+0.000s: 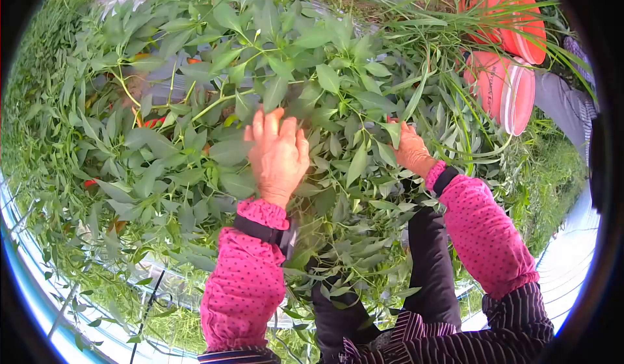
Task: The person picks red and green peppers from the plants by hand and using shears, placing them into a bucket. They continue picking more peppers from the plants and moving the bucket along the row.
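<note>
My left hand (279, 157) rests on the leaves of a pepper plant (227, 149), back up and fingers slightly apart, holding nothing that I can see. To its right, my right hand (413, 149) reaches into the foliage with its fingers closed. A bit of red, apparently a red pepper (392, 120), shows at its fingertips; leaves cover most of it. Further left, a red pepper (155, 123) hangs among the stems, and another spot of red (90, 183) peeks out lower down.
Two red buckets, an upper one (532, 29) and a lower pink-red one (500, 88) with writing, lie at the upper right behind long grass (422, 23). A grey-clothed limb of another person (562, 104) is beside them. A thin dark stake (151, 305) stands lower left.
</note>
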Motion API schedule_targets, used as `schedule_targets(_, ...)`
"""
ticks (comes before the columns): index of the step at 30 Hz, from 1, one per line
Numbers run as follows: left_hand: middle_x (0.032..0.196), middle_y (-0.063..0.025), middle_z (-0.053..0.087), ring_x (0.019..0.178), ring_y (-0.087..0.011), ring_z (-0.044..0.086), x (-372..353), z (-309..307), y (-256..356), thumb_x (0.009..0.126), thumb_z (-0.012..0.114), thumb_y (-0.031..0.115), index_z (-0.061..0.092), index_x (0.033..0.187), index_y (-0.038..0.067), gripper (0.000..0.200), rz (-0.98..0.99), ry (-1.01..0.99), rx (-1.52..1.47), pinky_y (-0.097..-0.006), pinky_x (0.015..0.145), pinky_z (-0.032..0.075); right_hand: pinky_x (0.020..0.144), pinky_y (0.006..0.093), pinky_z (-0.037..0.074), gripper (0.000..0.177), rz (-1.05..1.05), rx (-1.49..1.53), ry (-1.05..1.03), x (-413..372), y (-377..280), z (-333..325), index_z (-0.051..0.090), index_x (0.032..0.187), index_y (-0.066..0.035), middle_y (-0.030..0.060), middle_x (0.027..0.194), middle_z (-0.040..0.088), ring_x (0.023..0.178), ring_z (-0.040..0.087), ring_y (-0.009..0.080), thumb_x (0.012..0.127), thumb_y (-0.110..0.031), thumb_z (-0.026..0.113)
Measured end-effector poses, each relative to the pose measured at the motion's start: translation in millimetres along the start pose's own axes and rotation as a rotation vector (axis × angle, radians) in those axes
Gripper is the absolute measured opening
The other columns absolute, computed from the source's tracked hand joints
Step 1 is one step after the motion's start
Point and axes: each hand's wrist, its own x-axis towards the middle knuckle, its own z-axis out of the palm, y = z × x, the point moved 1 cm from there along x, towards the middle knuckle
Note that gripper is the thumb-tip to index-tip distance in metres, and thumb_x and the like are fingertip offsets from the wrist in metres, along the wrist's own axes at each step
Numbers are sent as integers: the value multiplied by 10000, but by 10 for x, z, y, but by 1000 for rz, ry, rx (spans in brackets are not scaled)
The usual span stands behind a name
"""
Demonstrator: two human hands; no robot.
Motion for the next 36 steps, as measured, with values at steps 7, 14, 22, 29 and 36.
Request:
schedule_targets(7,1389,-130,397,1266,-399,379,51,-408,-1761,764,681,343,367,1385,167,718,-353,-423,771,-644,1022,232,922,466,441,530,-77,-45,56,91,97,-203,492,1259,-113,142,1195,498,1112,501,384,762,-223,640)
schedule_targets(14,1418,-112,370,1187,-337,477,-400,-672,-1955,794,667,251,253,1446,201,774,-417,-347,523,-516,986,368,783,408,501,109,-621,-102,530,153,-254,-255,659,825,-87,98,938,620,902,568,358,729,-139,657)
schedule_targets(22,1419,-31,373,1154,-330,496,-478,-688,-2147,779,656,172,372,1382,158,667,-347,-221,406,-462,980,383,638,376,476,153,-510,643,245,52,-2177,-687,609,889,4,152,792,601,703,602,321,837,-139,598)
schedule_targets(29,1401,-13,399,1149,-282,500,-546,-661,-2301,798,605,95,468,1305,97,525,-285,-139,262,-445,993,368,779,423,488,233,-436,357,-181,850,-2623,155,627,982,-22,195,918,643,866,610,376,830,-174,538)
schedule_targets(36,1382,-27,427,1148,-275,509,-612,-609,-2325,800,579,44,492,1274,71,483,-227,-22,156,-423,983,369,897,432,462,324,-473,-8,-406,1306,-2707,616,612,1096,-60,130,1222,559,1095,539,319,903,-239,423)
